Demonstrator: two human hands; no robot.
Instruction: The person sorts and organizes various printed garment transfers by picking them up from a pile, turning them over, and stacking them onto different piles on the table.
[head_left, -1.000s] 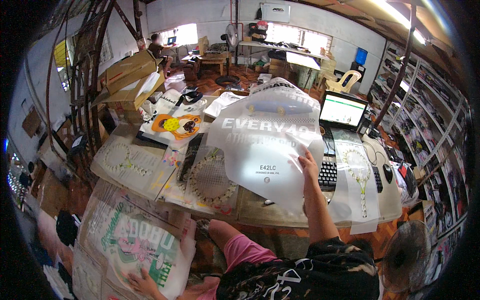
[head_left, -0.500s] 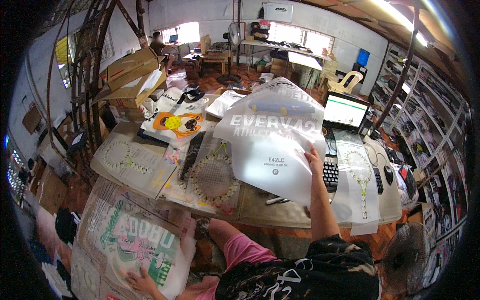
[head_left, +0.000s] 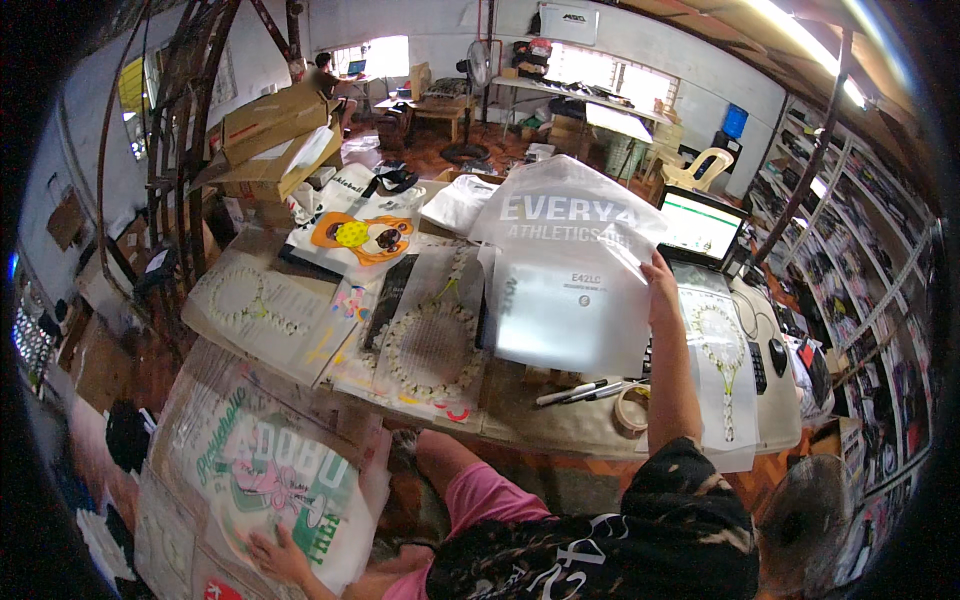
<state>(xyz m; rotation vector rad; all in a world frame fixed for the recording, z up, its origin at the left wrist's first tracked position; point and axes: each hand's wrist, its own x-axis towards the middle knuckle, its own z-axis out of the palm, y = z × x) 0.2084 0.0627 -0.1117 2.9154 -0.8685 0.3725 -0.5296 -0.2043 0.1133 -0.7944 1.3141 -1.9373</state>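
Note:
My right hand (head_left: 660, 285) is closed on the right edge of a large translucent film sheet (head_left: 570, 335) with pale lettering, lifted over the table. Light shines through it, and it hides part of the keyboard. At the lower left my left hand (head_left: 280, 555) lies with fingers spread on a clear film (head_left: 340, 470) printed in green, white and pink. That film rests on a stack of similar sheets beside my leg. Two sheets with flower-garland prints lie left of the raised film: one sheet (head_left: 430, 345) near it, another (head_left: 250, 305) farther left. A third garland strip (head_left: 718, 365) lies right of my arm.
On the table's front are several pens (head_left: 580, 392) and a tape roll (head_left: 631, 411). A lit monitor (head_left: 700, 222) and a mouse (head_left: 777, 355) stand right. Behind the sheets lies a dog-print tote bag (head_left: 365, 235). Cardboard boxes (head_left: 265, 130), shelves (head_left: 870, 240) and a seated person (head_left: 328, 85) are farther off.
The film in my right hand has swung right and straightened, uncovering the pens and tape roll. My left hand stays on the printed film.

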